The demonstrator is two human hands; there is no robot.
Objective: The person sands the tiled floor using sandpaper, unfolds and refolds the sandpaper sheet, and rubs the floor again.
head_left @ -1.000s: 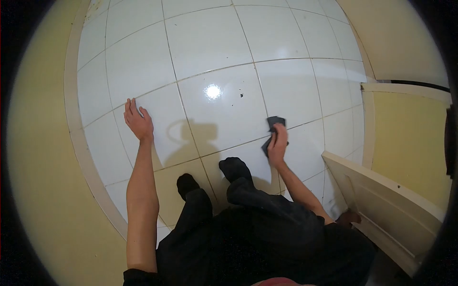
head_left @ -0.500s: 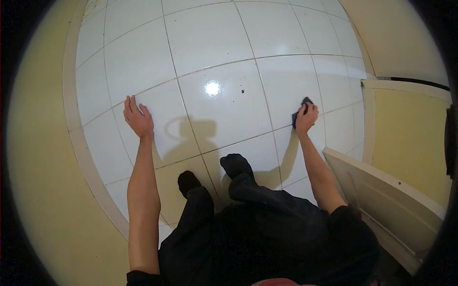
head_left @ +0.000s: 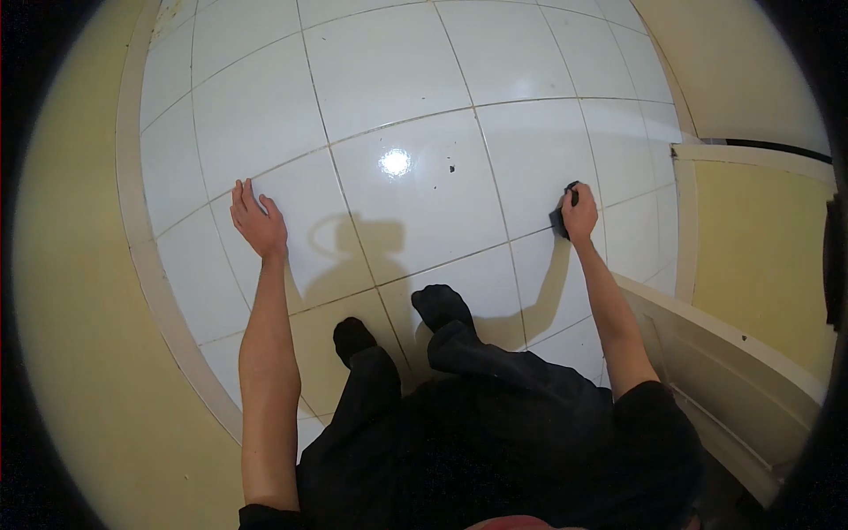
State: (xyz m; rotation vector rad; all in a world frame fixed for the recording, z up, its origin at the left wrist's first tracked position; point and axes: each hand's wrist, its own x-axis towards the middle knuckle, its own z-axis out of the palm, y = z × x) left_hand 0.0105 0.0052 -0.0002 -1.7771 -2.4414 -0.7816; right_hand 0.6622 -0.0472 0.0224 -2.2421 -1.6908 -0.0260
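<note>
My right hand (head_left: 580, 215) is closed over a small black cloth (head_left: 558, 221), pressed against the white tiled floor (head_left: 389, 71) on the right. Part of the cloth sticks out past the fingers on the left side and at the top; the rest is hidden under the hand. On the left, my left hand (head_left: 261, 228) is empty, its thumb held away from the outstretched fingers, low over the tiles.
An open cabinet door (head_left: 715, 353) stands at the lower right, close to my right arm. Yellowish walls (head_left: 75, 291) border the floor. Dark specks (head_left: 452, 168) lie on the middle tile. My feet in black socks (head_left: 442, 306) are below.
My right hand has slid a little to the right across the tiles with the black cloth. My left hand has stayed almost in place.
</note>
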